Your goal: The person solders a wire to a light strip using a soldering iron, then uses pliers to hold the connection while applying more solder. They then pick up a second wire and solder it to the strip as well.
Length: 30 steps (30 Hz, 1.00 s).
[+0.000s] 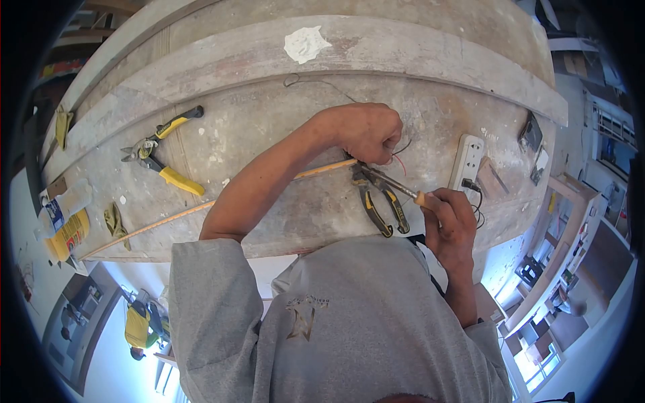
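My left hand [373,131] is closed above the worktable, near the end of a long thin orange-yellow strip [168,218]. A dark wire and a short red wire [400,161] stick out beside its fingers; what they pinch is hidden. My right hand [451,218] is wrapped round the pale handle of a soldering iron or similar tool [420,198], whose metal shaft points up-left toward the strip's end. Under that shaft lie black-and-yellow pliers [381,201], handles toward me. The exact contact at the tool's tip cannot be made out.
Yellow-handled snips [161,151] lie open at left. Long boards [235,60] cross the far side. A white power strip [466,161] with a black plug stands at right, near a dark phone-like object [531,132]. Bottles [67,228] are at far left; a person [138,329] is in the background.
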Motion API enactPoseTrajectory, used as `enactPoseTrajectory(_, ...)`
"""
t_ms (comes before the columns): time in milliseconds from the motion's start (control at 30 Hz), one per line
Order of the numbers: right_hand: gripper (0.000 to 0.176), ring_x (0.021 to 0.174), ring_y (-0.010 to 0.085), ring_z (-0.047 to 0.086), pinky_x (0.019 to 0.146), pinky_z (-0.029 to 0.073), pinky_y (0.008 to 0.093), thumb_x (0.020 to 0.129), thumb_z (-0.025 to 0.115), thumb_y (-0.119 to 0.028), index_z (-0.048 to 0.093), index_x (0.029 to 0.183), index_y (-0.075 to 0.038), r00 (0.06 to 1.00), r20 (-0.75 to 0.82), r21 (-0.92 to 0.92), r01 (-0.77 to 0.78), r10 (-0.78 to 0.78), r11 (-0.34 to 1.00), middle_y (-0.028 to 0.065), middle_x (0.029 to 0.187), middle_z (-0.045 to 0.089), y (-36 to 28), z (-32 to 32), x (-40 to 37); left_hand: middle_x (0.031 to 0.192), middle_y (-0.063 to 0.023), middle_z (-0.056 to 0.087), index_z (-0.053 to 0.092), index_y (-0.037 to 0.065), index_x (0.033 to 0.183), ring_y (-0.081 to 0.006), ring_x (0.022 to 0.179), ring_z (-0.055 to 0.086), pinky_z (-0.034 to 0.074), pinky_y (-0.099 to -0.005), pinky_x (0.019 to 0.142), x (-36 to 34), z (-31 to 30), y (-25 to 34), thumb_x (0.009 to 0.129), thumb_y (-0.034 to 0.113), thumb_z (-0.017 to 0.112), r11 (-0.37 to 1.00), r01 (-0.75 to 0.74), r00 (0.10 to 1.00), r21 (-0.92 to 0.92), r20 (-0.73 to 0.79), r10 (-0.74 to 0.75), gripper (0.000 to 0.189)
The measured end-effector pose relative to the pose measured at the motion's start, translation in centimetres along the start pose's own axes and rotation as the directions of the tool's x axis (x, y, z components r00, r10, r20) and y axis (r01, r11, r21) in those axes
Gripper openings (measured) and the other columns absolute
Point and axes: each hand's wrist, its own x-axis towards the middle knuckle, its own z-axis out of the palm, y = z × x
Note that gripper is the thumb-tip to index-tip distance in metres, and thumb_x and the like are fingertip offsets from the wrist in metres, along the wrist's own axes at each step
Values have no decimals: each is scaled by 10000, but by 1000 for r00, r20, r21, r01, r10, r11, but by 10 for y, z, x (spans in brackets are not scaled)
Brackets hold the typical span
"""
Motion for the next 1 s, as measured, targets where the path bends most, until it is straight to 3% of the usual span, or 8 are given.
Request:
enactPoseTrajectory(500, 335, 892, 319, 694, 760, 545, 428, 777, 812, 73, 749, 1093, -20, 1000, 10, -3, 11, -11, 1000, 125, 1021, 725, 0, 4, 6, 868, -164, 728, 665, -7, 754, -361, 837, 728, 544, -474, 721, 0, -1, -1, 796, 111, 850, 1000, -3, 1000, -17, 1, 3, 223)
enactPoseTrajectory(1000, 401, 883, 333, 735, 731, 582, 415, 830, 832, 70, 734, 1204, -36, 998, 59, -1, -21, 21, 1000, 157, 1071, 734, 2, 3, 0, 867, -167, 722, 657, -11, 746, -366, 828, 724, 540, -479, 718, -1, -2, 1, 794, 113, 854, 1000, 7, 1000, -21, 7, -7, 237)
